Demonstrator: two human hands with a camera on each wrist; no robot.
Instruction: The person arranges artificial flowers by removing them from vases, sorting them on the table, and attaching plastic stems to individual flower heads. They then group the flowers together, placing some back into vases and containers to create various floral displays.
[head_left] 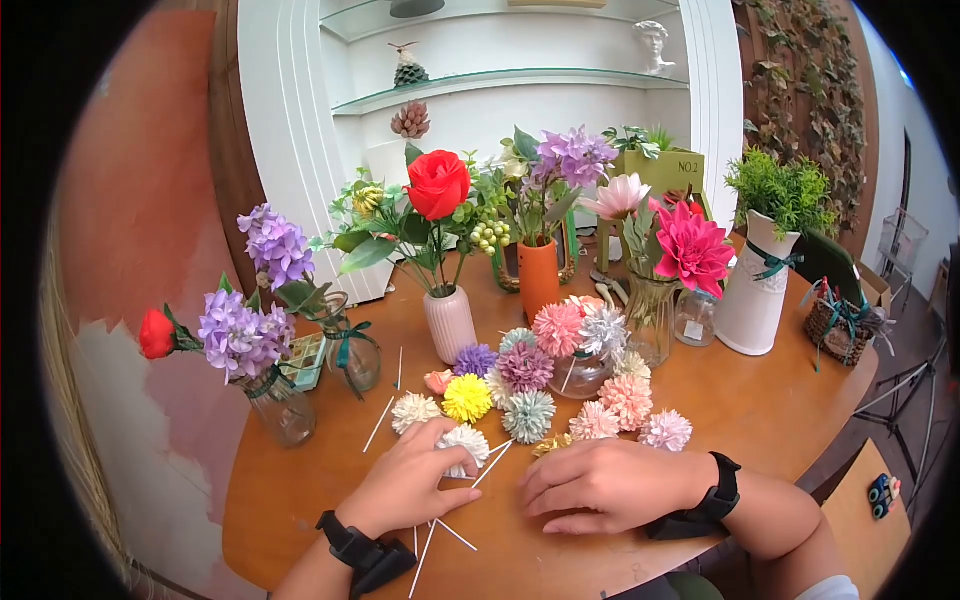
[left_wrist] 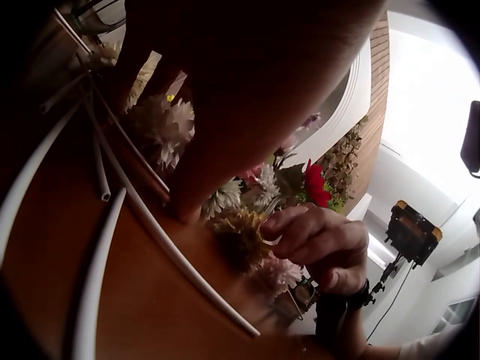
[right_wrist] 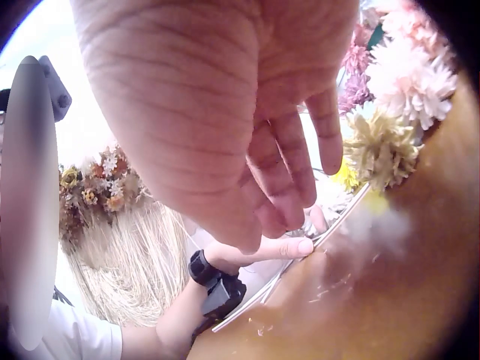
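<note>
My left hand (head_left: 415, 480) lies over the near-left of the flower pile, fingers spread from the thumb. A white pompom flower (head_left: 466, 442) shows beside its fingers, and the thumb lies by thin white sticks (head_left: 428, 558). In the left wrist view the white flower (left_wrist: 169, 124) shows between fingers and thumb; whether they touch it is unclear. My right hand (head_left: 610, 485) hovers low over the table, palm down, fingers loosely bent and holding nothing. A gold flower (head_left: 553, 443) is just beyond it, and shows beside the fingers in the right wrist view (right_wrist: 381, 146).
Colourful pompom flowers (head_left: 527, 367) lie mid-table around a round glass vase. Behind stand a pink vase (head_left: 450, 325), an orange vase (head_left: 539, 285) and a white vase (head_left: 757, 290), all with flowers or greenery. Glass vases (head_left: 283, 408) stand left; a wicker basket (head_left: 838, 325) sits right.
</note>
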